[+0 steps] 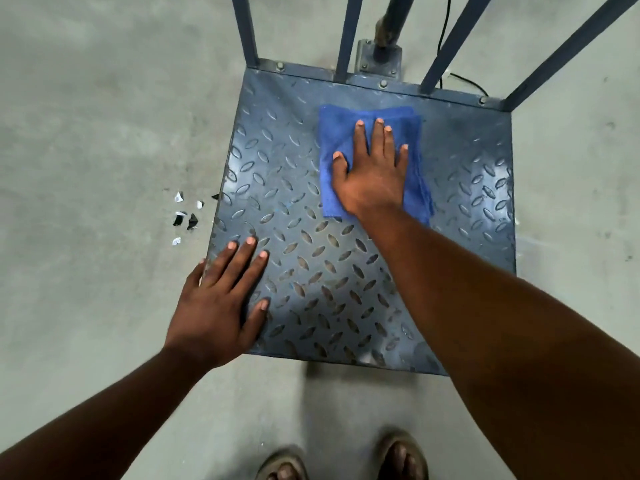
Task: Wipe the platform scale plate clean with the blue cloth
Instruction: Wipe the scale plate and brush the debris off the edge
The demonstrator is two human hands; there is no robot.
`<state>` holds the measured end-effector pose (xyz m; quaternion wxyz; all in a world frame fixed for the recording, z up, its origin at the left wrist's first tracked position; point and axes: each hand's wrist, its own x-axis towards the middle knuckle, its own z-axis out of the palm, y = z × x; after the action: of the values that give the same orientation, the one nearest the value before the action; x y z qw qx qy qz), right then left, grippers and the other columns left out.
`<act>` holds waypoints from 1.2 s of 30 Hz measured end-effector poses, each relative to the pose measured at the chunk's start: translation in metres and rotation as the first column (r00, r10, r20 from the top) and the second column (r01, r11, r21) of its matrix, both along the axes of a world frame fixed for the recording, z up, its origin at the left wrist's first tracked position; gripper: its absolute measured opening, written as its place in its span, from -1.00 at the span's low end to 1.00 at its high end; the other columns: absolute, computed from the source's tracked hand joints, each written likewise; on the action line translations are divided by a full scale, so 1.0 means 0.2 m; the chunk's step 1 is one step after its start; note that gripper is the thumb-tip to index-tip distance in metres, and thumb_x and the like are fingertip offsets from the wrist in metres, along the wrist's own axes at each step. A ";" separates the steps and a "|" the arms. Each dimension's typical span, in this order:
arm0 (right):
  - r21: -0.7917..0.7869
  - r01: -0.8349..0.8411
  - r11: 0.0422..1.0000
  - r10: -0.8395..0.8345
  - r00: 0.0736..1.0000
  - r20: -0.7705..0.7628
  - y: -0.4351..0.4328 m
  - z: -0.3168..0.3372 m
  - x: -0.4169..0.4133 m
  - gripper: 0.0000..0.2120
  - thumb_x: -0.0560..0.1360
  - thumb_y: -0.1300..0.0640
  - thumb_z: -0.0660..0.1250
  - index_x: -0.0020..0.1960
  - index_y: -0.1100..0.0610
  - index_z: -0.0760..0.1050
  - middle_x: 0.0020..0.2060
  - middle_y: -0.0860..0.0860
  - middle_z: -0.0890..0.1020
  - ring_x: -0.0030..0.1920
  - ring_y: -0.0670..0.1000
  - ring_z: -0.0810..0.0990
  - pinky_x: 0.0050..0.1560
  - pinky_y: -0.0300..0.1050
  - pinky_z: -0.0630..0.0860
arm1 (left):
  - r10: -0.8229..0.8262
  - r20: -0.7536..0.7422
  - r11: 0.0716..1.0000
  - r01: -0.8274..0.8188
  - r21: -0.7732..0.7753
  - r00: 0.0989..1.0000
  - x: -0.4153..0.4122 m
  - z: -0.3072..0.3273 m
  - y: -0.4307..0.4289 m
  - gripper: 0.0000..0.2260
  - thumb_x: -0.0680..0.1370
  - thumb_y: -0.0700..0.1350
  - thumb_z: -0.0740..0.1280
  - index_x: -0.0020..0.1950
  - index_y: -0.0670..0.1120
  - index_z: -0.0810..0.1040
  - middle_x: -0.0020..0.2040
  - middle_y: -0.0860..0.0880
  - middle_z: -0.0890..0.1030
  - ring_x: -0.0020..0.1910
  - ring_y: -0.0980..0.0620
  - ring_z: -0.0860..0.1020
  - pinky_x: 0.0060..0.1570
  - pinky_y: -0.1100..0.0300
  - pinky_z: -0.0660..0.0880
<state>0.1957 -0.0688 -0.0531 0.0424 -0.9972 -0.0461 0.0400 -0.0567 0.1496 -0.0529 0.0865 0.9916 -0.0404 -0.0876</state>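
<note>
the blue cloth [336, 136], folded into a thick rectangle, lies flat on the platform scale plate [311, 271], toward the plate's far edge and a little right of its middle. the right hand [372, 174] lies spread on top of the cloth, palm down, fingers straight and fanned, pressing it to the plate rather than gripping it. the left hand [221, 303] rests flat on the plate's near left corner, fingers extended and holding nothing, its outer edge reaching past the plate's left rim. the plate is dark blue-grey tread metal with raised lozenges. along the plate's far edge stand slanted blue bars [346, 36], with a post on a bolted base [381, 58] and a black cable [445, 29] just behind them. on the concrete floor [86, 133] just left of the plate lie small black and white scraps [183, 216]. near the plate's front edge stand two sandalled feet [401, 455].
</note>
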 end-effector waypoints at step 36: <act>0.036 -0.352 0.935 0.351 0.936 0.029 0.41 0.01 -0.01 -0.22 0.58 -0.43 -0.07 0.68 -0.05 0.07 0.67 0.07 0.09 0.66 0.10 0.04 0.63 0.23 -0.06 | -0.002 -0.019 1.000 0.002 0.010 1.000 0.00 0.00 0.01 -0.33 0.68 0.27 0.08 0.76 0.09 0.06 0.77 0.05 0.00 0.75 -0.03 0.04 0.57 -0.20 0.26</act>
<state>0.1938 0.0133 -0.0519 0.0543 -0.9723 -0.2248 0.0350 -0.0561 0.1512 -0.0527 0.0816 0.9911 -0.0400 -0.0975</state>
